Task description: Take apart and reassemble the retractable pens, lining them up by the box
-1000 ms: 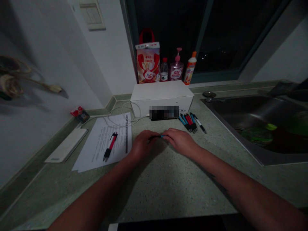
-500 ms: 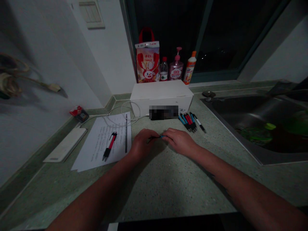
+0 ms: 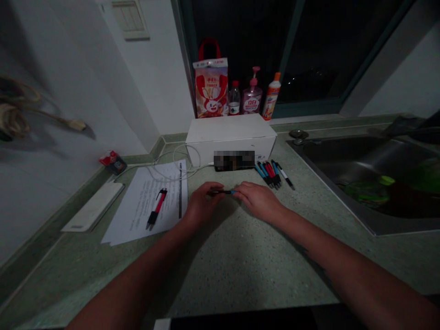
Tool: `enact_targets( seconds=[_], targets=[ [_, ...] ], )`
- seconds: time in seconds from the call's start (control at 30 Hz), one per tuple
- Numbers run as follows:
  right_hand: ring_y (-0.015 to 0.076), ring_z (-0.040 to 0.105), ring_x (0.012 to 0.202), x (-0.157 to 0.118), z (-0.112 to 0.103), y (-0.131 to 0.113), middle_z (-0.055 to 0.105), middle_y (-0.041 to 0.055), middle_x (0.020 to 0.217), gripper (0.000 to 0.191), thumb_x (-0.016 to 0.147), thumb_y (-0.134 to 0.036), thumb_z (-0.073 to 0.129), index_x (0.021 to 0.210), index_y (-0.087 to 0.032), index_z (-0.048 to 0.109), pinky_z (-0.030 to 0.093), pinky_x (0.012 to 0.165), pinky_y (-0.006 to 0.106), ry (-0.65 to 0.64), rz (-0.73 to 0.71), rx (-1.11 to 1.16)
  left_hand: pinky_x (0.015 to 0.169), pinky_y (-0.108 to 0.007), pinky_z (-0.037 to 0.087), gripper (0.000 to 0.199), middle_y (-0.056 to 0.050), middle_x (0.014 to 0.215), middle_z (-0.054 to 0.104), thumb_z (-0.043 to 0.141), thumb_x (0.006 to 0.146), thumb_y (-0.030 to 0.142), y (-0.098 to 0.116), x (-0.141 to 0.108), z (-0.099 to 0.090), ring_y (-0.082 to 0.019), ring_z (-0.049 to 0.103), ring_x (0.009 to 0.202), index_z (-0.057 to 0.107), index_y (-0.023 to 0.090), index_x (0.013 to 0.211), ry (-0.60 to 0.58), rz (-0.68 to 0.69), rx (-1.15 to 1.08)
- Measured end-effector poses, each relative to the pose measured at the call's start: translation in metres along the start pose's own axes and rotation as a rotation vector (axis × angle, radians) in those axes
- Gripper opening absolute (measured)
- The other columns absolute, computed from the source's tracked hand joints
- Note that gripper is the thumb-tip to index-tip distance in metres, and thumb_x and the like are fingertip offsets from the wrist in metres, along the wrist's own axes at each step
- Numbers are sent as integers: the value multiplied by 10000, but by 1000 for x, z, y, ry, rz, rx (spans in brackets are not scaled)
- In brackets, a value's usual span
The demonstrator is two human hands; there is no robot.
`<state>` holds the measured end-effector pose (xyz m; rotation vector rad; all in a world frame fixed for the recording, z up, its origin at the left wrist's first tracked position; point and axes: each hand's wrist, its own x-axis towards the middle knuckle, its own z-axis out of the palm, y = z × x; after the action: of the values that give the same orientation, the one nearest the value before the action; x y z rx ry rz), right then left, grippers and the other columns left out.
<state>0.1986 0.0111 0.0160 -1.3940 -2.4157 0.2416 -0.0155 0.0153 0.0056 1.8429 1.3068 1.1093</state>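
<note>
Between my two hands, just above the counter, lies a slim pen (image 3: 226, 192), black toward the left and blue toward the right. My left hand (image 3: 202, 201) pinches its black end, and my right hand (image 3: 256, 200) pinches the blue end; the fingers cover both tips. Several blue, red and white pens (image 3: 270, 174) lie side by side beyond my right hand. To the left of my left hand, a red and black pen (image 3: 158, 207) rests on printed sheets (image 3: 137, 201), with what looks like a second tip beside it.
A phone (image 3: 234, 161) on a white cable leans against a white box (image 3: 230, 133). Behind it stand a red bag (image 3: 211, 89) and several bottles. A white power bank-like slab (image 3: 92, 208) lies at left, near a small red and black pack (image 3: 112, 162). The sink (image 3: 343, 201) is at right.
My left hand has shifted slightly up, and more of the pen's black part now shows between my hands. The pen appears straighter. The other things have not moved.
</note>
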Motion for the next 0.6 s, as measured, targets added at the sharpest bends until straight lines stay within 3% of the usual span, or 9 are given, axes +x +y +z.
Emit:
enact_targets(
  seconds=[0.6],
  targets=[
    [214,667,974,0,1,0,718,66,999,274,1054,-328,487,1091,-213,733,468,790,314,-27,-16,-28,738,-315,562,90,-12,791,753,653,865,276,1,1,1,-183,711,762,698,210,822,-30,-106,0]
  ],
)
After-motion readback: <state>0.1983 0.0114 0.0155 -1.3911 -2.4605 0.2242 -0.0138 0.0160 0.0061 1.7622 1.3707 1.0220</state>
